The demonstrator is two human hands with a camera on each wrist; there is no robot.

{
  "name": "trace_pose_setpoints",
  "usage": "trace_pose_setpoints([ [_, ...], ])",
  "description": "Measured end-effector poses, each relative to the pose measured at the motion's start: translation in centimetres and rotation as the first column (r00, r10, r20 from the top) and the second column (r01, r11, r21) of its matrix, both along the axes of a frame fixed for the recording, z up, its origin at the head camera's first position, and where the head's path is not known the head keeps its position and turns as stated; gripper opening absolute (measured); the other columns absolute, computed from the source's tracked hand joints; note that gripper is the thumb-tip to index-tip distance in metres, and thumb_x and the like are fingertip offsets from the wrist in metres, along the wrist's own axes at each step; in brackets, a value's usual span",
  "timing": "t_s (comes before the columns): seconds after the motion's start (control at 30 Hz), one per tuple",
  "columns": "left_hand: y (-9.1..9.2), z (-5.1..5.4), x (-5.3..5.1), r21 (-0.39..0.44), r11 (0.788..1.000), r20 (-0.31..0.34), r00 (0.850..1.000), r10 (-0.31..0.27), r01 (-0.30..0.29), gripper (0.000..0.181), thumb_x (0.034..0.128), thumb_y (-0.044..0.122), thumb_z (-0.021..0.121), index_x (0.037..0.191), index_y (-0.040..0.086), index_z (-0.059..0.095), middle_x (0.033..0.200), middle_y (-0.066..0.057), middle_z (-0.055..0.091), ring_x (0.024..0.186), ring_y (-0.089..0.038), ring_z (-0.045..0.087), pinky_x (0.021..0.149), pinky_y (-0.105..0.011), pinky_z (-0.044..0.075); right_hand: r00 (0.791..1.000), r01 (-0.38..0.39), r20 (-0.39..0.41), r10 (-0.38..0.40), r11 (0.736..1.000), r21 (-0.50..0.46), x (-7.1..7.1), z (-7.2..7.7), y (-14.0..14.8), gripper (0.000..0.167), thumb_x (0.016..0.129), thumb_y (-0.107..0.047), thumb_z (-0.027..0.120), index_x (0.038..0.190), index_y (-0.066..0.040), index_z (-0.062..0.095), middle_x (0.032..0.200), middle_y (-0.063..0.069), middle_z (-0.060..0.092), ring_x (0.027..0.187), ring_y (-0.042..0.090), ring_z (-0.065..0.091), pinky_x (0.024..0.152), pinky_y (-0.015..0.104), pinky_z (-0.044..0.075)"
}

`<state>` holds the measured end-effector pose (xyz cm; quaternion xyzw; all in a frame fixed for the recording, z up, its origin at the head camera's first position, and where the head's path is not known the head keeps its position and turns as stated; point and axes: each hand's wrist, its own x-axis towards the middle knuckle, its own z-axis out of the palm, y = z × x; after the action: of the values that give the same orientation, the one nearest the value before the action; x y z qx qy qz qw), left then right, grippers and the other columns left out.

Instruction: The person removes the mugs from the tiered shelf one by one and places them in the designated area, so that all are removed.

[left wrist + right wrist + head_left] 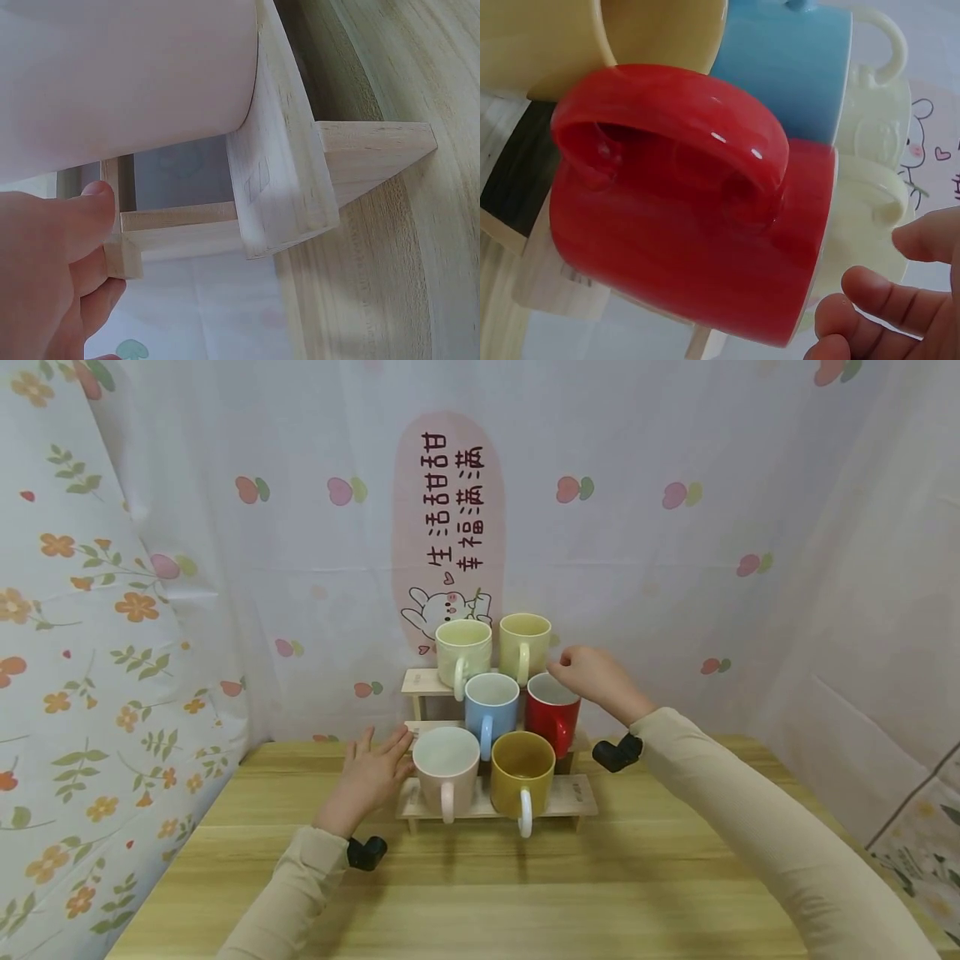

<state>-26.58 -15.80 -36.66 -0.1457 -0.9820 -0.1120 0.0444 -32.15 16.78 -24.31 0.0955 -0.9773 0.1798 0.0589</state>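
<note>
My left hand (375, 772) is at the left end of the stepped wooden rack (573, 793), its fingers spread and touching the middle shelf's end, beside the pale pink mug (446, 768). In the left wrist view the thumb (94, 191) lies near that shelf's end. My right hand (596, 681) is above and right of the red mug (551, 714), near the yellow mug (525, 652). In the right wrist view a gap shows between thumb and loosely bent fingers, with nothing held. A blue mug (491, 702), pale green mug (463, 652) and mustard mug (522, 768) also stand on the rack.
The rack stands on a wood-grain table (637, 877). Behind it hangs a printed curtain (622, 543) with a rabbit picture; a flowered curtain (97, 652) hangs at the left. Black wrist devices (618, 752) sit at both wrists.
</note>
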Motion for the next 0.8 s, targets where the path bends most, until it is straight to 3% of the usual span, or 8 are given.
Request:
trace_pose_setpoints([
  [0.33, 0.0, -0.5, -0.2, 0.010, 1.000, -0.025, 1.000, -0.005, 0.005, 0.063, 0.0958, 0.037, 0.053, 0.149, 0.011, 0.033, 0.155, -0.008, 0.030, 0.140, -0.053, 0.013, 0.107, -0.070, 0.013, 0.999, -0.022, -0.025, 0.023, 1.000, 0.008, -0.8, 0.6, -0.8, 0.036, 0.091, -0.028, 0.045, 0.059, -0.013, 0.039, 0.057, -0.001, 0.030, 0.058, 0.016, 0.034, 0.054, 0.027, 0.027],
  [0.7, 0.0, -0.9, -0.2, 0.014, 1.000, -0.048, 0.999, 0.008, -0.008, 0.066, 0.0924, 0.037, 0.059, 0.149, 0.012, 0.036, 0.155, -0.006, 0.032, 0.140, -0.052, 0.015, 0.106, -0.072, 0.011, 1.000, 0.014, 0.004, -0.014, 1.000, -0.021, -1.4, 1.3, -2.7, 0.044, 0.094, -0.039, 0.041, 0.061, -0.012, 0.050, 0.060, 0.002, 0.040, 0.062, 0.019, 0.042, 0.056, 0.029, 0.032],
  [0.8, 0.1, -1.0, -0.2, 0.014, 1.000, -0.060, 0.998, 0.015, -0.015, 0.066, 0.0916, 0.037, 0.061, 0.148, 0.013, 0.037, 0.154, -0.005, 0.033, 0.140, -0.051, 0.017, 0.107, -0.071, 0.011, 1.000, 0.015, -0.004, -0.015, 1.000, 0.011, -1.5, 1.3, -3.5, 0.047, 0.094, -0.042, 0.041, 0.064, -0.010, 0.056, 0.061, 0.002, 0.043, 0.063, 0.019, 0.044, 0.057, 0.030, 0.033],
])
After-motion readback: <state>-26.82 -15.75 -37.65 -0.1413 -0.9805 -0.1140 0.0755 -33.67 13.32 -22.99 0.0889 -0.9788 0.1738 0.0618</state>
